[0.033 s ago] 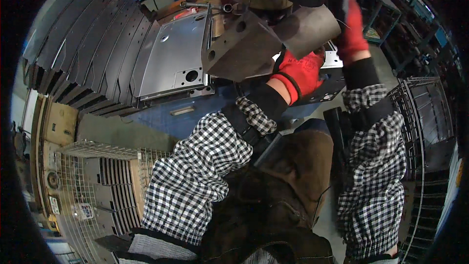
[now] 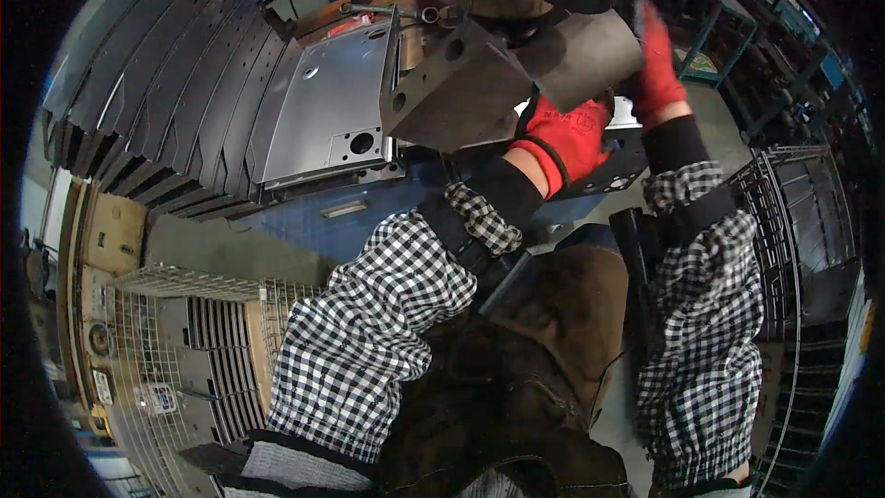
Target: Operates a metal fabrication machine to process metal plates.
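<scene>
A dark grey bent sheet-metal part with round holes is tilted up in front of me over the blue bench. My left hand, in a red glove, grips it at its lower right edge; the fingertips are hidden behind the metal. A curved grey flange rises above that hand. Just right of the flange is my right hand, also red-gloved and raised. Its fingers are smeared by motion and partly lost against the dark background. Left of the part lies a shiny flat metal panel with holes.
Many dark metal plates stand in a row at the left. A wrench lies at the back of the bench. Wire baskets stand on both sides, the left basket holding stacked plates, the right basket close to my right arm.
My right hand has shifted slightly left toward the flange. The left hand and the bent part stay nearly where they were.
</scene>
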Demonstrator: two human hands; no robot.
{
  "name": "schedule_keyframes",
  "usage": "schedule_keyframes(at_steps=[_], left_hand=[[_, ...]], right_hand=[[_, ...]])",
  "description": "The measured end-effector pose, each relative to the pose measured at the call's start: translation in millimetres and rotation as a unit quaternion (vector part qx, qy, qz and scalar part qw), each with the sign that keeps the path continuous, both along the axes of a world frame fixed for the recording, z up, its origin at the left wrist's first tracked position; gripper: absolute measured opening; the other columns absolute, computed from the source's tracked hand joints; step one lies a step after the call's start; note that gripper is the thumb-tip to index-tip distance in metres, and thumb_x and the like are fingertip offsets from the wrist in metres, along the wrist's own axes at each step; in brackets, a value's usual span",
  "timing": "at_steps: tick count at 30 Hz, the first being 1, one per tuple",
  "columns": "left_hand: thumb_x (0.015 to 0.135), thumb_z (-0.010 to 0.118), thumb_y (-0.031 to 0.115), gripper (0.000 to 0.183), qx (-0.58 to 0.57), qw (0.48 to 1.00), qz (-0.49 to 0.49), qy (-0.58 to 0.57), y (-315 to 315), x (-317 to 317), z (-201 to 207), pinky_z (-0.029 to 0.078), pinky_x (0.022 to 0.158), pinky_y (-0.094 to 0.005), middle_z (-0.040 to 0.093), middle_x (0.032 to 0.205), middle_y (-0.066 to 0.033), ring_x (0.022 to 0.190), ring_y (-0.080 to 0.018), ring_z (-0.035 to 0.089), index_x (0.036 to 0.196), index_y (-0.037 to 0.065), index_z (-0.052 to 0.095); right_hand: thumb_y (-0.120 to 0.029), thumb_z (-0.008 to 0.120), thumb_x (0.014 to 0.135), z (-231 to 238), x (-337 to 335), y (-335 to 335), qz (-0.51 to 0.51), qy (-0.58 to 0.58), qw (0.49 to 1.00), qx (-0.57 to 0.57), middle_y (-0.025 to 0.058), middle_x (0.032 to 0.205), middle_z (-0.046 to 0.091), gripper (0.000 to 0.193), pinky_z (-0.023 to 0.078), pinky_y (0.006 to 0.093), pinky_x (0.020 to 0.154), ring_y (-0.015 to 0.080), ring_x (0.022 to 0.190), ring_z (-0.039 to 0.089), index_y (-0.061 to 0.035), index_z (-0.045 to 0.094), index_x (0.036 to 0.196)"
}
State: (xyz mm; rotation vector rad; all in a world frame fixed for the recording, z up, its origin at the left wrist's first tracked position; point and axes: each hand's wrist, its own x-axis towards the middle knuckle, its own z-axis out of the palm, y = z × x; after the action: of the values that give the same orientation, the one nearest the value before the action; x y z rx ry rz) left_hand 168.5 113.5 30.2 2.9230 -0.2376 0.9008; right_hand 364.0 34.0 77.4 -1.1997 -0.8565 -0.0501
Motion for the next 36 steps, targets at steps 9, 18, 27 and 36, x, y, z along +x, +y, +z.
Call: schedule_keyframes(at_steps=[9,18,27,36], left_hand=[[0.080,0.071,0.046,0.045,-0.046,0.999,-0.005,0.009,3,3,-6,0.042,0.102,-0.0511,0.064,0.116,-0.0170,0.114,-0.0375,0.056,0.106,0.009,0.071],[0.078,0.073,0.049,0.048,-0.048,0.998,0.004,0.042,4,7,-2,0.038,0.108,-0.0521,0.063,0.117,-0.0189,0.116,-0.0376,0.055,0.102,0.008,0.072],[0.077,0.073,0.050,0.049,-0.078,0.994,0.001,0.078,6,7,-2,0.038,0.107,-0.0527,0.061,0.118,-0.0197,0.118,-0.0385,0.053,0.101,0.008,0.071],[0.078,0.073,0.048,0.045,-0.071,0.994,0.007,0.084,9,6,-1,0.036,0.110,-0.0523,0.063,0.115,-0.0199,0.117,-0.0394,0.054,0.098,0.008,0.072]], right_hand=[[0.000,0.059,0.088,-66,-13,1,-0.199,-0.405,0.851,-0.267,0.0244,0.128,0.060,0.076,0.050,0.0446,0.095,0.0436,0.114,0.060,-0.0235,0.035,0.155],[-0.007,0.058,0.092,-66,-11,10,-0.241,-0.395,0.826,-0.320,0.0227,0.122,0.060,0.070,0.053,0.0456,0.091,0.0423,0.108,0.063,-0.0311,0.035,0.153],[-0.019,0.054,0.100,-74,2,14,-0.234,-0.377,0.820,-0.361,0.0231,0.124,0.059,0.056,0.052,0.0458,0.093,0.0415,0.110,0.063,-0.0331,0.038,0.152],[-0.042,0.047,0.103,-53,-26,18,-0.212,-0.305,0.848,-0.379,0.0244,0.125,0.061,0.044,0.046,0.0453,0.100,0.0429,0.116,0.060,-0.0230,0.049,0.143]])
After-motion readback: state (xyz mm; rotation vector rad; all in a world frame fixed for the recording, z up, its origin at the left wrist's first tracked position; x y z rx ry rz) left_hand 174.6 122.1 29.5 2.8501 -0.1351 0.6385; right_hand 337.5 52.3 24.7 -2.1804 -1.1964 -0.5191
